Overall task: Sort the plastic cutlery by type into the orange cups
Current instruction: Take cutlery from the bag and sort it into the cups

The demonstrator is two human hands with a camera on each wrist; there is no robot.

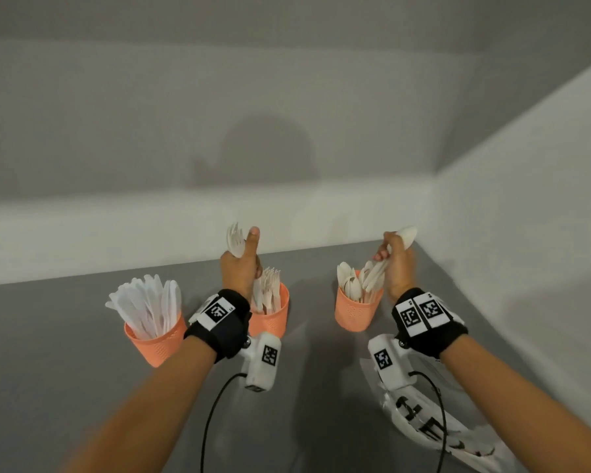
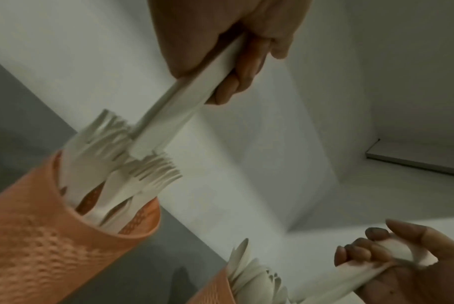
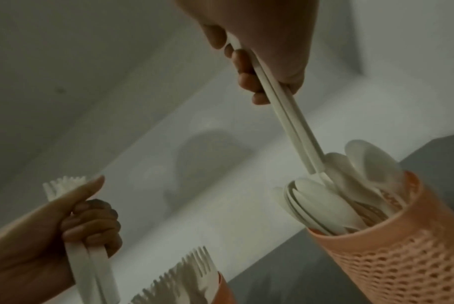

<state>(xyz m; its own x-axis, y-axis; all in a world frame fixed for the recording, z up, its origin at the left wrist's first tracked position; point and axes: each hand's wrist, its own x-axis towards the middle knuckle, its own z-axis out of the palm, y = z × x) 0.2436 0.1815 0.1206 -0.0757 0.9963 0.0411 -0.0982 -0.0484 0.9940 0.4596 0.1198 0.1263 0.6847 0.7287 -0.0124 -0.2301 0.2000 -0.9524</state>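
Three orange perforated plastic cups stand on a grey table point(image 1: 65, 336). The left cup point(image 1: 157, 339) holds white plastic knives point(image 1: 147, 305), the middle cup point(image 1: 270, 315) white forks point(image 1: 268, 288), the right cup point(image 1: 354, 312) white spoons point(image 1: 350, 285). The left hand point(image 1: 239, 264) grips a few forks point(image 1: 235, 238) above the middle cup. The right hand point(image 1: 398, 264) grips several spoons point(image 1: 381, 268), handles reaching down into the right cup.
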